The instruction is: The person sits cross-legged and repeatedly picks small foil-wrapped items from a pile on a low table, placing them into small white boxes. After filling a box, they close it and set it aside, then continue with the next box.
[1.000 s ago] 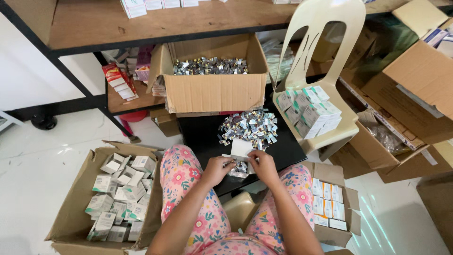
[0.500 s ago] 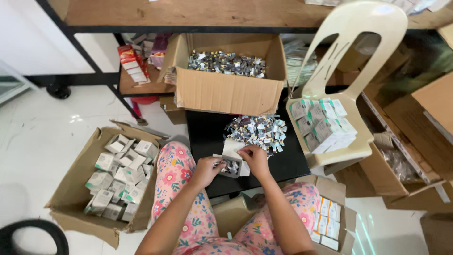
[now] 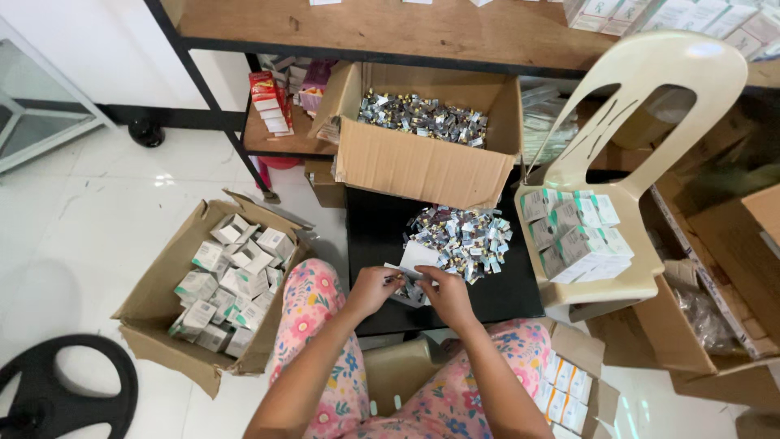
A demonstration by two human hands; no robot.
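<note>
Small white carton (image 3: pixel 416 258) lay open on the near edge of the black worktop (image 3: pixel 374 236), directly ahead of the seated person's knees and touching the near side of a loose heap of silver sachets (image 3: pixel 461 238). Left hand (image 3: pixel 372 289) was closed, its fingers (image 3: pixel 388 279) pinching a small silver sachet at the carton's mouth. Right hand (image 3: pixel 448 294) rested against the carton from the other side, fingers (image 3: pixel 428 275) curled onto its flap; whether they gripped the flap or merely pressed on it could not be told. Both hands sat close together, almost touching. Behind the heap, at the far end of the worktop, stood an open cardboard box (image 3: pixel 422 162) filled with more silver sachets. On the floor to the person's left sat a second cardboard box (image 3: pixel 162 301) holding a jumble of white-and-green cartons. To the right, a cream plastic chair (image 3: pixel 634 122) carried a neat stack of the same cartons (image 3: pixel 575 232) on its seat. A further box (image 3: pixel 593 382) with upright cartons was partly visible by the right knee. A wooden shelf (image 3: pixel 390 28) ran across the top of the view, and a black round base (image 3: pixel 57 390) lay at lower left.
</note>
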